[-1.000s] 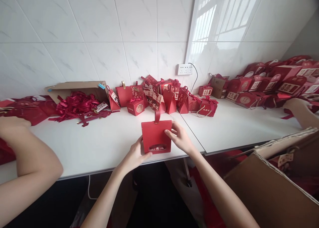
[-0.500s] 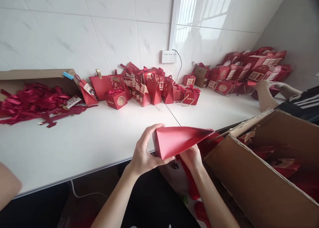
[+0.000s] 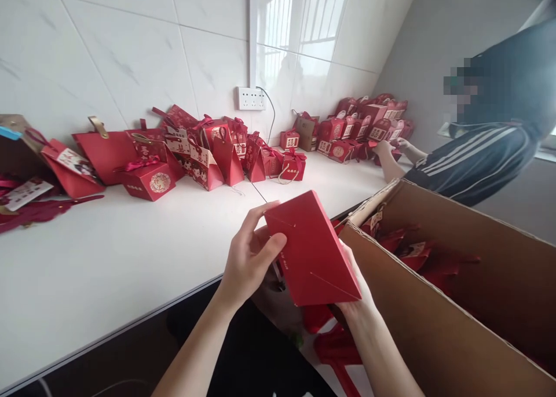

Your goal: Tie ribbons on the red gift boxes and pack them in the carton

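Note:
A red gift box is held between my two hands, a flat face with thin crease lines and small pale print turned up toward me. My left hand grips its left edge, the thumb lying across that face. Around the lower right side wraps my right hand, its fingers mostly hidden behind the box. Beyond them on the white counter stands a row of red gift boxes, among them a box with a round gold emblem and a small box with a bow and rope handle.
An open cardboard box with red boxes inside stands close on my right. Another person reaches toward piled red boxes at the far end of the white counter. A wall socket has a cable.
The red box has been turned, so a flat printed face shows where its open, wedge-shaped side was. My view has swung right, bringing more of the other person into sight.

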`<action>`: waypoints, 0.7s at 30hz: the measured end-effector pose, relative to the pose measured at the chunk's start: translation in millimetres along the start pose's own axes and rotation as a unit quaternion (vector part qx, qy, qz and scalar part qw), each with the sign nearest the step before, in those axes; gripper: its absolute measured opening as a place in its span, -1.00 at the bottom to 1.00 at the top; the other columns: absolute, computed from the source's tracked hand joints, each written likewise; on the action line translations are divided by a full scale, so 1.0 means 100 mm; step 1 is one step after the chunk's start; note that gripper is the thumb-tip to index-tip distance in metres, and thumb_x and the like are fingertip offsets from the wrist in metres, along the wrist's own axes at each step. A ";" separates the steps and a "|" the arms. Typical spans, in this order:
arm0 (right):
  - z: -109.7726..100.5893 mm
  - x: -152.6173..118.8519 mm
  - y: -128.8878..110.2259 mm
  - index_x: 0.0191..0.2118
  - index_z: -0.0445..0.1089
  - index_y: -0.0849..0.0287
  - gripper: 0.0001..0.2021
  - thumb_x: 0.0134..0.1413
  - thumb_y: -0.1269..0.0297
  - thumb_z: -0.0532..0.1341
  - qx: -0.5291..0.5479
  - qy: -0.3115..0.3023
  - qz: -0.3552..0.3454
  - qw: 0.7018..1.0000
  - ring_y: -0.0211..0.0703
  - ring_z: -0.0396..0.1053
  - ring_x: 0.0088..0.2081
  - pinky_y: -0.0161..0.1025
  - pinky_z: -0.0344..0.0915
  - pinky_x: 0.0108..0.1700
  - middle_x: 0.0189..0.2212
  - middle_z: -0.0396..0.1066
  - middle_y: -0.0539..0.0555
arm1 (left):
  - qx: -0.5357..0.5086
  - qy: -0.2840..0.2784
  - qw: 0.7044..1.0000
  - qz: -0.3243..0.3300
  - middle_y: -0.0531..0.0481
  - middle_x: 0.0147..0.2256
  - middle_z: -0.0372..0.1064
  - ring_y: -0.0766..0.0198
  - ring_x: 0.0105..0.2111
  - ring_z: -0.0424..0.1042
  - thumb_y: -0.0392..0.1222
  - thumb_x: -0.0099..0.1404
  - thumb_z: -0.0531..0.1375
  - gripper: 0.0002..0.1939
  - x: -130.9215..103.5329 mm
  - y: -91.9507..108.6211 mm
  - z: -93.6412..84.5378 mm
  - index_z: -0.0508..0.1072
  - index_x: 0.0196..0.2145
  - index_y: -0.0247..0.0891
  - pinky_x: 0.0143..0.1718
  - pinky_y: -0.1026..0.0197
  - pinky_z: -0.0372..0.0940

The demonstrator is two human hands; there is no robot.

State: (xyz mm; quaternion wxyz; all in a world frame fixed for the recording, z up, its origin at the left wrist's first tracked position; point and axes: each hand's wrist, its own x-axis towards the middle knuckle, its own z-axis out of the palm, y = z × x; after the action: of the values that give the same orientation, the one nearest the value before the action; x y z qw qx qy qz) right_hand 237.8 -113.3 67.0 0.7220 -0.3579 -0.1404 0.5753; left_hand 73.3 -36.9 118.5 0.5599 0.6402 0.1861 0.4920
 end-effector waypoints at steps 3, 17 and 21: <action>0.04 -0.10 -0.07 -0.27 0.46 0.15 -0.72 -0.16 0.17 0.39 0.047 0.055 0.030 0.997 -0.26 0.50 -0.46 -0.42 0.49 -0.48 -0.40 0.55 -0.05 | -0.060 0.018 0.998 -0.029 -0.06 -0.10 0.41 0.15 -0.19 0.47 0.03 0.26 0.18 -0.60 0.02 -0.07 0.00 0.31 0.01 -0.14 -0.34 0.26 0.41; 0.26 -0.35 -0.13 -0.45 0.39 0.18 -0.69 -0.23 0.05 0.36 -0.005 0.050 0.004 0.999 -0.27 0.38 -0.71 -0.53 0.28 -0.79 -0.76 0.34 -0.09 | -0.195 0.072 0.965 -0.161 0.08 -0.44 0.35 0.38 -0.51 0.35 0.07 0.10 0.29 -0.66 -0.04 -0.15 -0.04 0.35 -0.36 -0.26 -0.51 0.36 0.27; 0.29 -0.44 -0.18 -0.36 0.40 0.18 -0.68 -0.19 0.06 0.34 0.012 0.039 0.003 0.999 -0.15 0.51 -0.54 -0.48 0.39 -0.70 -0.57 0.48 -0.01 | -0.236 0.090 0.938 -0.236 0.09 -0.48 0.30 0.41 -0.55 0.30 0.07 0.12 0.26 -0.65 -0.04 -0.27 0.04 0.31 -0.44 -0.28 -0.55 0.36 0.24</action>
State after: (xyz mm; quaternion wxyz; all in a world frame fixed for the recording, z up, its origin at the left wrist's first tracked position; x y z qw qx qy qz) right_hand 220.1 -145.3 108.1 0.7294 -0.3722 -0.1042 0.5645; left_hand 83.6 -33.8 93.7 0.7760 0.3806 0.2598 0.4308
